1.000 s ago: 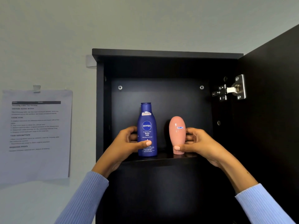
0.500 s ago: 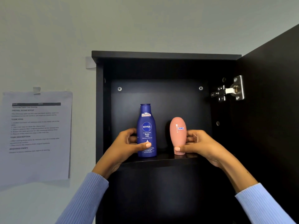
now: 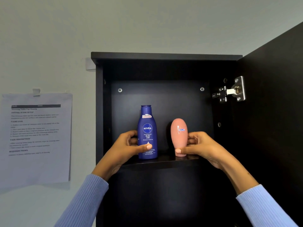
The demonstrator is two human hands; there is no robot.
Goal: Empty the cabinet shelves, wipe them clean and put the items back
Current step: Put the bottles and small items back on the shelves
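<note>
A black wall cabinet (image 3: 164, 56) stands open in front of me. On its upper shelf (image 3: 164, 162) a blue Nivea body milk bottle (image 3: 147, 128) stands upright on the left. A pink oval bottle (image 3: 178, 136) with a small red-edged label stands on its cap to the right of it. My left hand (image 3: 127, 148) wraps the lower part of the blue bottle, thumb across its front. My right hand (image 3: 200, 146) grips the pink bottle near its base. Both bottles rest on the shelf.
The cabinet door (image 3: 275, 112) hangs open on the right, with a metal hinge (image 3: 231, 91) at its inner edge. A printed sheet (image 3: 36, 136) is taped to the grey wall left of the cabinet. The space below the shelf is dark.
Both hands keep the same hold on the bottles. The view has tilted slightly, so the cabinet sits a little lower in the frame; the bottles stay on the shelf.
</note>
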